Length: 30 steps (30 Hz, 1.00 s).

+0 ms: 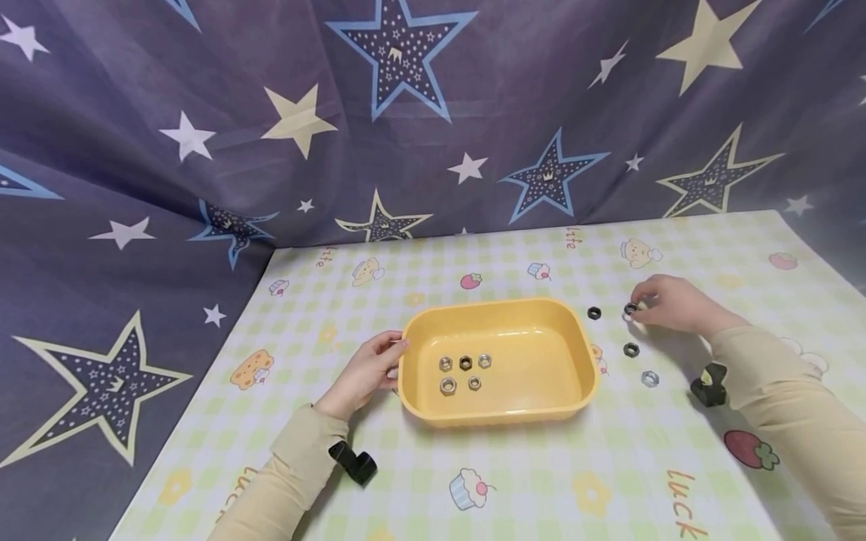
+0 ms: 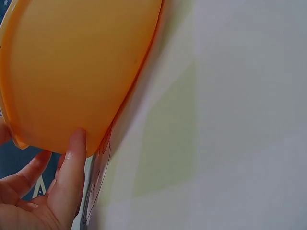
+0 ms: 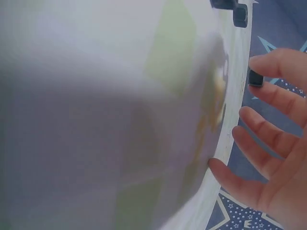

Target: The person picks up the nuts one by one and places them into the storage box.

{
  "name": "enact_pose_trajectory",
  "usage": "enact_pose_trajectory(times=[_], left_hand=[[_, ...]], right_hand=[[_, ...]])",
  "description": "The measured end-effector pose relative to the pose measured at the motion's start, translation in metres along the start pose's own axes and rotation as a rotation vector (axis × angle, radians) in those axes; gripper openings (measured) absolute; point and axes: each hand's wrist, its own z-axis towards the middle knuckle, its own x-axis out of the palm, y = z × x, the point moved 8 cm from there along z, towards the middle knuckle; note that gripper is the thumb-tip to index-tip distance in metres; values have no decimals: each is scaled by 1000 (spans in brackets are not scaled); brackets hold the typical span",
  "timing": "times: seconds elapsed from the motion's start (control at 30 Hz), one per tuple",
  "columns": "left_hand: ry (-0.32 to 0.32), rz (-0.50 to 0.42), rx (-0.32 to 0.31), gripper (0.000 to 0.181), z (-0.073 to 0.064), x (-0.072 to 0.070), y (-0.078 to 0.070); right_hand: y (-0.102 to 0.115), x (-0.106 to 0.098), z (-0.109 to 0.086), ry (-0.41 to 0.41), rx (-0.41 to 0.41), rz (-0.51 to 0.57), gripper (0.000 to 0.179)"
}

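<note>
A yellow plastic basin stands on the table, with several hex nuts, silver ones and a dark one, lying in its left half. My left hand holds the basin's left end, fingers at the rim and against the outer wall, as the left wrist view shows close up. To the right of the basin, my right hand pinches a black nut between thumb and forefinger, the other fingers spread. Near that hand lie two black nuts and a silver nut.
A checked tablecloth printed with cupcakes and strawberries covers the table. Behind and to the left hangs a dark star-patterned curtain. Black wrist mounts sit on both sleeves.
</note>
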Motion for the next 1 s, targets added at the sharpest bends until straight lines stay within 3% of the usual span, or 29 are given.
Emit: enact_pose_trajectory(times=[1.0], left_hand=[[24, 11, 13, 38, 2, -1, 1]], right_hand=[[-11, -9, -4, -38, 96, 67, 28]])
